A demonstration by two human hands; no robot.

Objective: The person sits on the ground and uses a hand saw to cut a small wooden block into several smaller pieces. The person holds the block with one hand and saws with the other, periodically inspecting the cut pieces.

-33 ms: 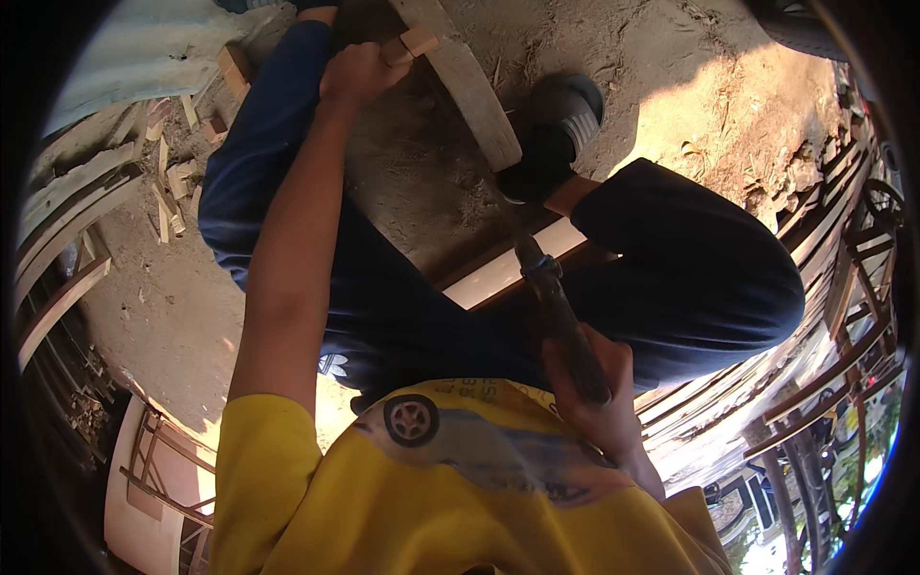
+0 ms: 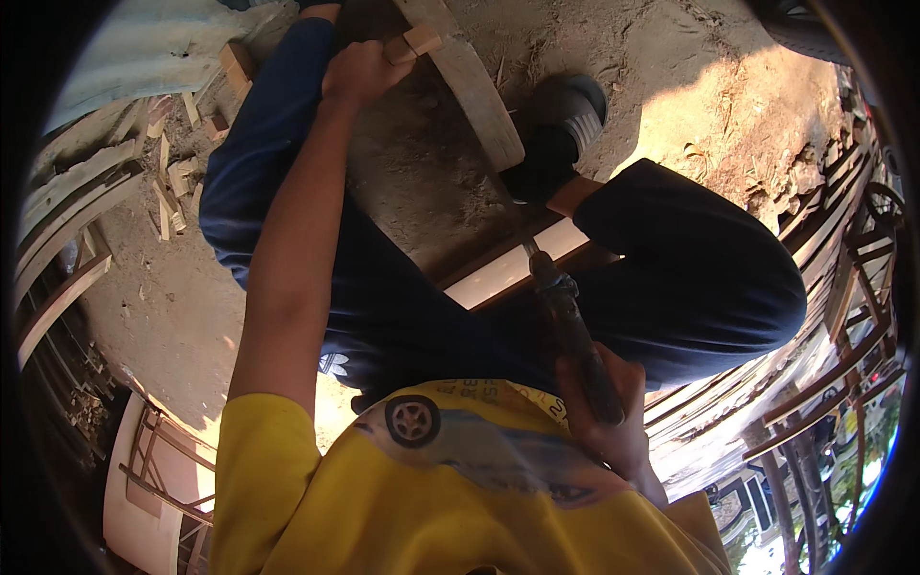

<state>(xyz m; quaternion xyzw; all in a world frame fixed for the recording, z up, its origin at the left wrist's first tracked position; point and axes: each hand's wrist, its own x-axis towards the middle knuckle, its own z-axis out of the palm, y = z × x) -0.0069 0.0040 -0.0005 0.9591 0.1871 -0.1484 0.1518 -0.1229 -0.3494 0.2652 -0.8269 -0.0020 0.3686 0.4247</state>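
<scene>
My left hand [image 2: 359, 73] reaches far forward, its fingers closed round a small wooden block [image 2: 419, 42]. That block's free end lies over a pale, thick plank [image 2: 471, 101] that slants across the ground. Near my lap, my right hand [image 2: 625, 407] is wrapped round a tool's dark, rounded handle [image 2: 586, 356]. Beyond a metal collar, the tool narrows to a thin metal part pointing toward the plank's near end. That thin part is blurred and dark against the ground, so its exact kind and any contact with the plank cannot be made out.
A strip of pale wood [image 2: 517, 264] lies between my bent legs. My shoe [image 2: 572, 115] rests beside the plank. Wood offcuts [image 2: 171, 192] and a corrugated sheet [image 2: 163, 48] are at the left. Wooden frames [image 2: 853, 374] and stacked lengths stand at the right.
My right hand and the tool have shifted back toward my body and slightly right. My left hand and the block stay nearly in place.
</scene>
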